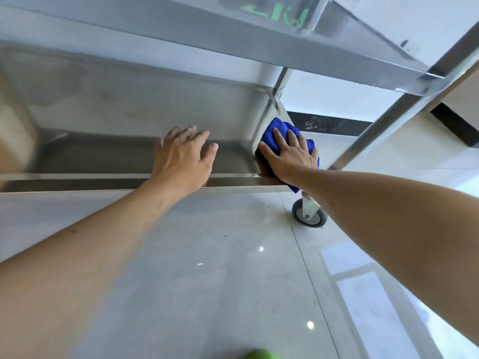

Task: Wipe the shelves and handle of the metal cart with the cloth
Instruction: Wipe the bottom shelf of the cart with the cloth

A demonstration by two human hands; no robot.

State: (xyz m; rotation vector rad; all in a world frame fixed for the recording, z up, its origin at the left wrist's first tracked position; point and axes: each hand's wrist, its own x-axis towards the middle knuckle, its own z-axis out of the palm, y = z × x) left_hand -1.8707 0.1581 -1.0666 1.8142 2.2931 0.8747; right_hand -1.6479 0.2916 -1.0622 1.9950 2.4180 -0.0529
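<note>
The metal cart's lower shelf [124,112] is a shallow steel tray seen from close above. A higher shelf [233,40] spans the top of the view. A blue cloth [278,126] lies bunched over the lower shelf's right front corner. My right hand [290,154] presses flat on the cloth, fingers spread, and covers most of it. My left hand [182,158] rests over the front rim [77,183] of the lower shelf, fingers apart and reaching into the tray, holding nothing. No handle is in view.
A steel upright post [404,104] slants up at the right, joining the shelves. A grey caster wheel [308,213] stands under the right front corner. Glossy pale floor tiles [233,281] lie below. A green object [261,354] shows at the bottom edge.
</note>
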